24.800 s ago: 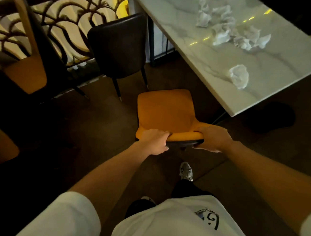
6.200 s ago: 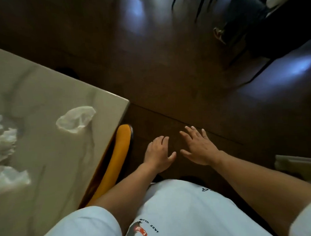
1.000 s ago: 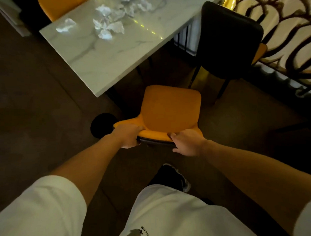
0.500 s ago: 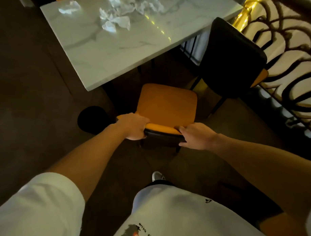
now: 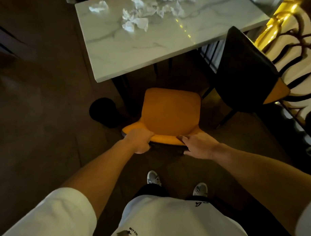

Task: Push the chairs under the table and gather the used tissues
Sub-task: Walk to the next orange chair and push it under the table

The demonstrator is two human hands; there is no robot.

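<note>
Gripping the top edge of one orange chair [image 5: 170,112], backrest side: left hand [image 5: 139,140] curled over the left corner, right hand [image 5: 199,145] wrapped over the right part of the same edge, each grip holding the chair. Seat facing the marble surface [image 5: 148,45], front edge toward it, just short of the near rim and not yet under; backrest edge running left to right across the view.

Chairs counted: two in full (a sliver of orange at the top edge hints at another, cannot tell). Second chair [image 5: 244,68]: black back, orange seat, standing right of the first near the surface's right corner, angled, beside the ornate railing [image 5: 293,42].

Used tissues: one apart [image 5: 98,7] at far left of the surface; one loose cluster [image 5: 147,14] of crumpled white pieces at centre far, overlapping, exact count unclear.

Dark round object [image 5: 105,111] on floor, left of orange chair. Two sneakers [image 5: 154,178] below.
</note>
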